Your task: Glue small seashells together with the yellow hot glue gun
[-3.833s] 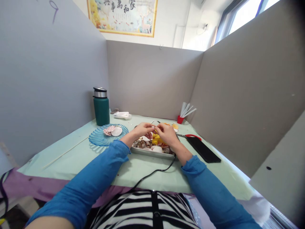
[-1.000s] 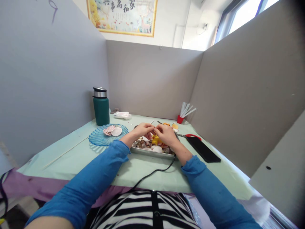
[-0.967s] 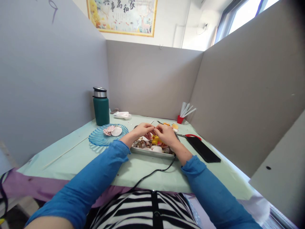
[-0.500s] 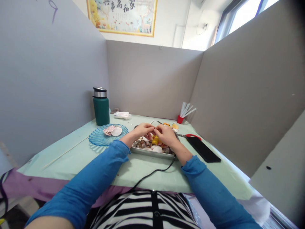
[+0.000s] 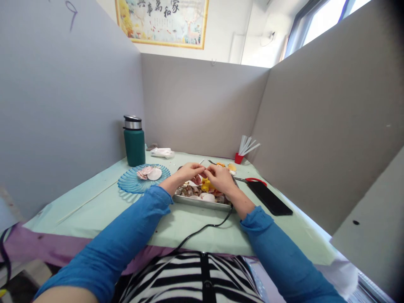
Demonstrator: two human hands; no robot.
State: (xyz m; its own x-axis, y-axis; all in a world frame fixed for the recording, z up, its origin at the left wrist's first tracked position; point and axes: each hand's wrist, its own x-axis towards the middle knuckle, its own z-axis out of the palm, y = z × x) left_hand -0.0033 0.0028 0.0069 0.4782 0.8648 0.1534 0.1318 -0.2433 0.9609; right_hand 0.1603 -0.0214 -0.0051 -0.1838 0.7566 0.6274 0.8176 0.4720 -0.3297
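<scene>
My left hand [image 5: 190, 173] and my right hand [image 5: 218, 176] meet fingertip to fingertip above a metal tray [image 5: 202, 203]. Both are closed in a pinch, and whatever sits between the fingertips is too small to make out. Under them the tray holds many small shells [image 5: 193, 190] and a few larger pale shells [image 5: 207, 197]. A yellow object [image 5: 205, 184] shows just below my right fingers, partly covered by them; its kind is unclear. Left of the tray, a blue ribbed glass plate [image 5: 126, 180] carries a white shell [image 5: 154, 174] and pinkish shells [image 5: 144, 171].
A green bottle [image 5: 134, 145] stands behind the plate. Right of the tray lie a black phone [image 5: 269, 198] and a red-handled tool [image 5: 256, 180]. A red cup [image 5: 239, 158] of white sticks stands at the back right. A black cable [image 5: 202, 229] crosses the front; grey partitions [image 5: 205, 101] enclose the table.
</scene>
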